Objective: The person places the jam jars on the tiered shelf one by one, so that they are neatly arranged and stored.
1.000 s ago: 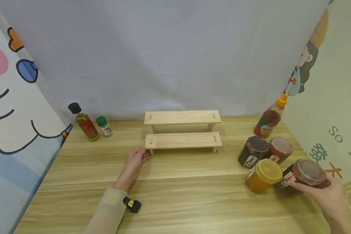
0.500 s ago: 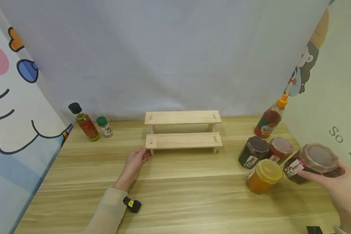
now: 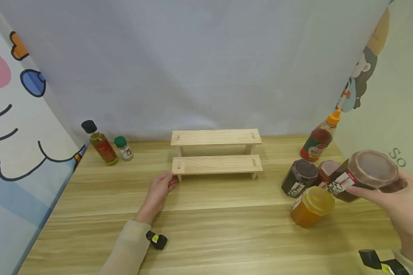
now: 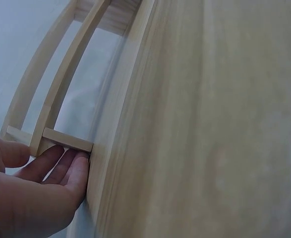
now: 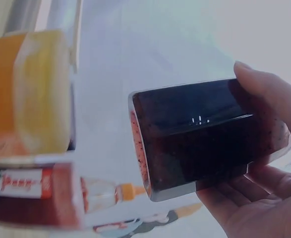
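My right hand [image 3: 404, 208] grips a dark jam jar [image 3: 361, 175] with a clear faceted lid, tilted and raised off the table. In the right wrist view the jar [image 5: 200, 136] lies sideways between thumb and fingers. My left hand [image 3: 159, 193] holds the left end of a two-step wooden shelf [image 3: 217, 165]. The left wrist view shows the thumb at the board's edge and curled fingers by the leg [image 4: 66, 140]. Below and left of the raised jar stand a yellow-lidded orange jar [image 3: 311, 208], another dark jar [image 3: 299, 178] and a reddish jar [image 3: 326, 172], partly hidden.
A sauce bottle [image 3: 318, 141] with an orange nozzle stands at the back right. An oil bottle [image 3: 104, 147] and a green-capped spice jar [image 3: 124, 149] are at the back left. A pale curtain [image 3: 206, 68] hangs behind the wooden table [image 3: 227, 229].
My right hand has lifted the dark jar from beside the orange jar, upward and away from the table. The left hand has stayed at the shelf's end.
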The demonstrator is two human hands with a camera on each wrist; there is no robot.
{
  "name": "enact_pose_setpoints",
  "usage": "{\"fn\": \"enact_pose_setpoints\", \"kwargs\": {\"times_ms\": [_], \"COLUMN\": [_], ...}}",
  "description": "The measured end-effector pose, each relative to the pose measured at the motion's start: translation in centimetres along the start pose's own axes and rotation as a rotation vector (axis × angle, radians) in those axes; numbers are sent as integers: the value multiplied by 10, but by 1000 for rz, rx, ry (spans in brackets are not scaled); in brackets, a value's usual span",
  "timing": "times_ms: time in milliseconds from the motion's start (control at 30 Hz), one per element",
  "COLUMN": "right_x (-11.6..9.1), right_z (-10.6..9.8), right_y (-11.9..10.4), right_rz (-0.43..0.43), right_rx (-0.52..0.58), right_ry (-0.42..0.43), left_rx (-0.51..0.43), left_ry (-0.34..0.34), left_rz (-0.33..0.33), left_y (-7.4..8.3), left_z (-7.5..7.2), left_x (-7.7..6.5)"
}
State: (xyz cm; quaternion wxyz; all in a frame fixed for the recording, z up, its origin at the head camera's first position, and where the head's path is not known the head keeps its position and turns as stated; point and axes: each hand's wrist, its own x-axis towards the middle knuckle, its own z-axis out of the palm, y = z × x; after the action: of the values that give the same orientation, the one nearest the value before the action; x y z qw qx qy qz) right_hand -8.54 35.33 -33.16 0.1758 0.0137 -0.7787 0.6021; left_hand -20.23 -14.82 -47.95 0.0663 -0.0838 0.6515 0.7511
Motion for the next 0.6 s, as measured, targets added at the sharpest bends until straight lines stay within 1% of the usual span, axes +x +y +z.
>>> {"fn": "enact_pose_setpoints", "kwargs": {"times_ms": [67,133,200,233,300,367,533,600], "right_x": [0,2,3,4,6,6,7,7], "right_z": [4,11,17,21,29,37,59,68], "right_y": [-7,-14,-20,-22,-25,-27,-30,-31], "right_rz": [41,45,31,22,-17,-3,13,3], "right_rx": [-108,-149,-117,-70,60,131,198,218], "right_ry": [11,9,-11,-20,-48,-65,-102,-127], "left_rx": [1,2,3,1,1,1,-3,-5], "left_ry": [3,6,8,8,5,6,6,6], "left_rz": [-1,0,1,0,2,3,3,1], "left_y": [0,1,0,0,0,-1,-1,-1], "left_z": [1,1,2,2,1,1,1,1], "left_x": [0,-1,-1,-1,-1,0,1,1]}}
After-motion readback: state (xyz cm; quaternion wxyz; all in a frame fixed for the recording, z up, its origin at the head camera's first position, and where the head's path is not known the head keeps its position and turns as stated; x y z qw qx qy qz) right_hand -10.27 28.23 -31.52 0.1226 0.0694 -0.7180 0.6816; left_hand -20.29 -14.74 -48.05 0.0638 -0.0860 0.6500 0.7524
